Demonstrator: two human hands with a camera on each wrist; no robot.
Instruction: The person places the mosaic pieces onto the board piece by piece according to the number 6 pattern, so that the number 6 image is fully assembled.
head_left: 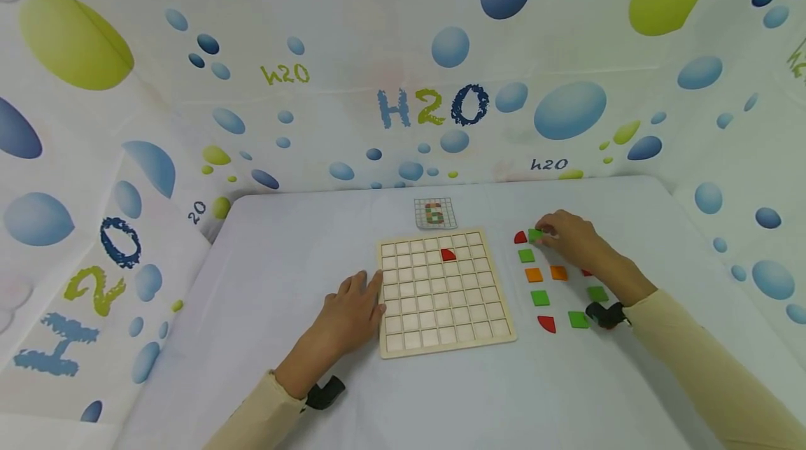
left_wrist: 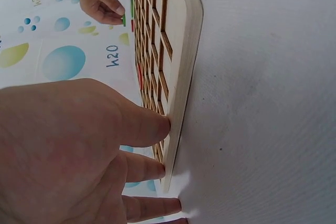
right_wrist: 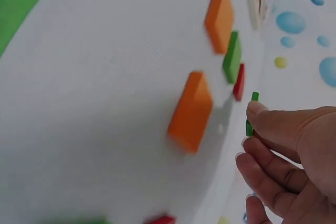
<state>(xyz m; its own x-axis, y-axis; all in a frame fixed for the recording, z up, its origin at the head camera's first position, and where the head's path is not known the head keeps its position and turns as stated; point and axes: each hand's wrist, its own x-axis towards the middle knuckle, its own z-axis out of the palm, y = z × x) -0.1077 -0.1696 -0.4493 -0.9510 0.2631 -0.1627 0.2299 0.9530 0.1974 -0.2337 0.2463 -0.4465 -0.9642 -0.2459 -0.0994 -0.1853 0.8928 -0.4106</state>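
A square wooden grid board (head_left: 428, 310) lies on the table, with one red quarter-round tile (head_left: 448, 255) in a cell of its upper part. My left hand (head_left: 349, 313) rests at the board's left edge; in the left wrist view its thumb and a finger touch the wooden rim (left_wrist: 181, 77). To the right of the board, my right hand (head_left: 573, 236) pinches a green square tile (right_wrist: 250, 127) between thumb and fingers. In the right wrist view that tile stands on edge in the grip, raised off the white cloth.
A small gridded card (head_left: 434, 213) with a coloured pattern lies behind the board. Loose tiles lie right of it: red quarter-rounds (head_left: 546, 324), green squares (head_left: 540, 298) and orange squares (head_left: 533, 275), some under the right forearm. A printed sheet (head_left: 352, 142) walls the back and sides.
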